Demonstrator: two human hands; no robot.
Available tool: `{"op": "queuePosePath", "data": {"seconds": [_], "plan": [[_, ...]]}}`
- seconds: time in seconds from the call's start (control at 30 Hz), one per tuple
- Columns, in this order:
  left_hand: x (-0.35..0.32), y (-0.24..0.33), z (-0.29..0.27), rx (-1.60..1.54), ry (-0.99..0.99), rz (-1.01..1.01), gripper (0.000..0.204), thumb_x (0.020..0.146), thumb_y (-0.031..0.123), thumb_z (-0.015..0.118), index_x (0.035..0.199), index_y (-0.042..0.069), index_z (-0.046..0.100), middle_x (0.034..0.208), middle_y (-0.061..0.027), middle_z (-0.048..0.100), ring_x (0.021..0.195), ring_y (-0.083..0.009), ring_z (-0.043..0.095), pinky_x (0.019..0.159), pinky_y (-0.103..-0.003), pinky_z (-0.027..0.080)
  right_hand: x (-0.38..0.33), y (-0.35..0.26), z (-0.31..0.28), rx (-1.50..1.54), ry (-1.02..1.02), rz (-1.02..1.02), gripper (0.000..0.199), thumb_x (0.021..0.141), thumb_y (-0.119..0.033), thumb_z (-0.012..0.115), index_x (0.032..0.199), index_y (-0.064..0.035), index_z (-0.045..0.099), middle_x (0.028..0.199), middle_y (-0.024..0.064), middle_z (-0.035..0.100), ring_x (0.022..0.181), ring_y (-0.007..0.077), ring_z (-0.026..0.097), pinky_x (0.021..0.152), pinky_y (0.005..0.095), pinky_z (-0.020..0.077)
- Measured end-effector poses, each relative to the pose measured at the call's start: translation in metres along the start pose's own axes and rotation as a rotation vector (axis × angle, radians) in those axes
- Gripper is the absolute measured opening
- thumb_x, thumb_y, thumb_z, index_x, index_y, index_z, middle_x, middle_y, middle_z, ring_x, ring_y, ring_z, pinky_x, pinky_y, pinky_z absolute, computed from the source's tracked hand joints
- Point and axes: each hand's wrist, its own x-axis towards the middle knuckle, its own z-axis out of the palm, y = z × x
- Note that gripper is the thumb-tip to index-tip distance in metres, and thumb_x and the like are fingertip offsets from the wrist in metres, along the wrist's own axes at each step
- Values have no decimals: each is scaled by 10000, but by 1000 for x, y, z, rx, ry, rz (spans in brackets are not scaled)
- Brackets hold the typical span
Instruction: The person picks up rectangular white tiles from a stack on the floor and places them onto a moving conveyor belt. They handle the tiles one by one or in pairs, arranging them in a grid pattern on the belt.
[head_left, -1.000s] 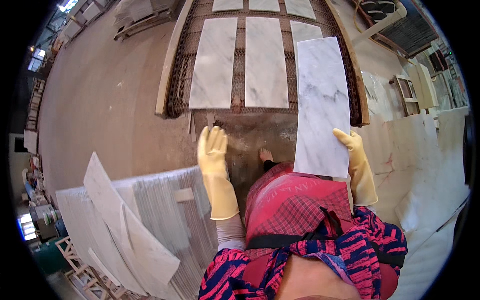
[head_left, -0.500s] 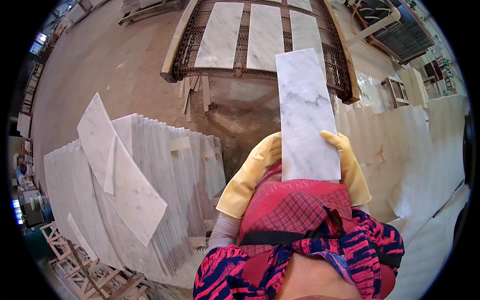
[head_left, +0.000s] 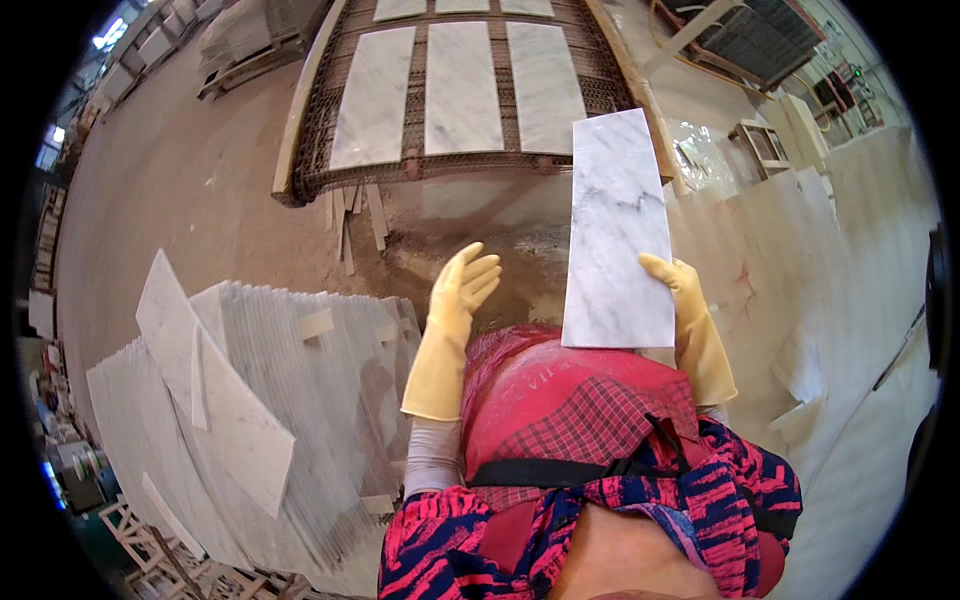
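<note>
A long white marble tile (head_left: 617,220) with grey veins stands upright before my red apron. My right hand (head_left: 690,300), in a yellow rubber glove, grips its right edge, the thumb over the face and the other fingers largely hidden. My left hand (head_left: 457,300), gloved alike, is raised apart from the tile; its fingers are stretched out and nothing is in them. Ahead, several similar marble tiles (head_left: 463,90) lie in rows on a mesh conveyor belt (head_left: 415,110).
To my left stands a stack of thin marble slabs (head_left: 310,350), with a loose slab (head_left: 225,390) leaning across it. Narrow offcut strips (head_left: 375,215) lie under the belt's near end. Large pale slabs (head_left: 770,260) stand on my right. A wooden frame (head_left: 762,148) sits beyond.
My left hand has let go of the tile and moved left, its fingers opening. The tile stays in my right hand. The view has shifted, with the conveyor now lower and further left.
</note>
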Motion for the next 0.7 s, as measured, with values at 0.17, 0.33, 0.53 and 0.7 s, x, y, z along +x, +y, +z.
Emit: {"op": "queuePosePath", "data": {"seconds": [0.17, 0.33, 0.53, 0.7], "plan": [[65, 31, -24, 400, 395, 57, 484, 1054, 374, 542, 1422, 60, 551, 1370, -189, 630, 1257, -338, 611, 1095, -451, 480, 21, -11, -27, -3, 31, -7, 443, 925, -187, 711, 1228, 123, 623, 1081, 209, 726, 897, 287, 739, 792, 411, 603], [137, 89, -95, 979, 720, 488, 495, 1009, 339, 593, 1395, 30, 571, 1409, -179, 604, 1312, -322, 568, 1107, -413, 440, 42, -5, -37, -58, 72, 4, 473, 911, -204, 738, 1229, 126, 619, 1078, 211, 724, 892, 288, 738, 796, 404, 600], [190, 168, -118, 1501, 830, 746, 556, 958, 334, 617, 1389, -15, 577, 1350, -243, 631, 1273, -381, 588, 1102, -439, 444, 45, -6, -44, -112, 125, 10, 484, 907, -224, 752, 1233, 110, 624, 1085, 209, 725, 893, 289, 739, 806, 404, 599], [228, 203, -135, 1711, 843, 713, 548, 945, 341, 636, 1369, -3, 588, 1308, -224, 654, 1237, -379, 607, 1074, -447, 461, 42, -2, -48, -119, 139, 44, 475, 915, -223, 746, 1240, 101, 625, 1082, 196, 731, 898, 286, 742, 814, 405, 602]]}}
